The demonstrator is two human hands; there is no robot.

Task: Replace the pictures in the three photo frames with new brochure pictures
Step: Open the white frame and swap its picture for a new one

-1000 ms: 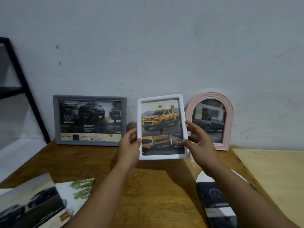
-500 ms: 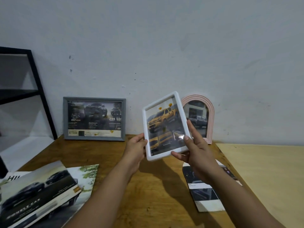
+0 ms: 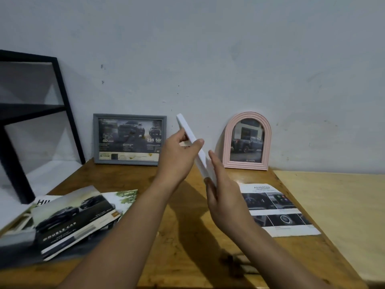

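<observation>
I hold a white photo frame (image 3: 190, 135) edge-on in the air above the wooden table (image 3: 183, 243), so its picture is hidden. My left hand (image 3: 177, 155) grips its upper part, thumb over the edge. My right hand (image 3: 220, 184) lies with straight fingers flat against its lower end. A grey frame (image 3: 129, 139) with a dark truck picture leans on the wall at the left. A pink arched frame (image 3: 246, 141) with a pickup picture leans at the right.
Car brochures (image 3: 70, 217) lie fanned at the table's front left. A brochure page (image 3: 275, 207) showing car interiors lies at the right. A black metal shelf (image 3: 31, 113) stands far left. A lighter wooden surface (image 3: 337, 215) adjoins the table on the right.
The white frame has been lifted away from the wall and turned from face-on to edge-on. My view has shifted, showing more of the table and brochures.
</observation>
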